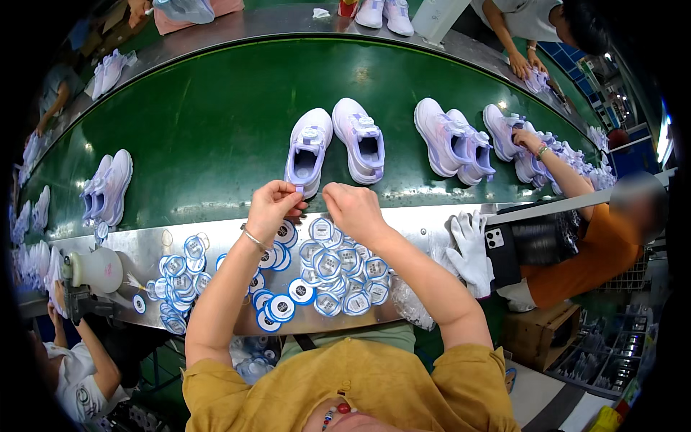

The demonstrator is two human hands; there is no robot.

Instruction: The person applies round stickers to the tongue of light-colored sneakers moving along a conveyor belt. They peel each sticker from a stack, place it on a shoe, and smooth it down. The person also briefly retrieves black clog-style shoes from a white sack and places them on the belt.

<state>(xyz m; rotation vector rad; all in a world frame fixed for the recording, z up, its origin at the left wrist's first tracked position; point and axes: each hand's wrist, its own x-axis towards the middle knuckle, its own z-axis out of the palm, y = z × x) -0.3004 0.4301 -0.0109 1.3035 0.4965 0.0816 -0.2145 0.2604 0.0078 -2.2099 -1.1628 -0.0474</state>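
Observation:
A pair of white-and-lavender sneakers stands on the green belt ahead of me, the left shoe (pixel 310 144) close to my hands and the right shoe (pixel 359 140) just beside it. My left hand (pixel 271 210) is closed in a pinch near the left shoe's heel; what its fingers hold is too small to make out. Level with it, my right hand (pixel 354 210) is also closed, fingertips pressed together, their contents hidden. Below both hands, round blue-edged tags (pixel 281 307) and a pile of clear-wrapped ones (pixel 338 266) lie on the metal ledge.
More sneakers (pixel 440 137) stand along the green belt (pixel 216 108). A co-worker's arm (pixel 565 173) reaches to shoes at right. On the ledge lie a white glove (pixel 469 252), crumpled clear plastic (pixel 415 302) and more tags (pixel 180 277). A whitish container (pixel 101 271) sits at left.

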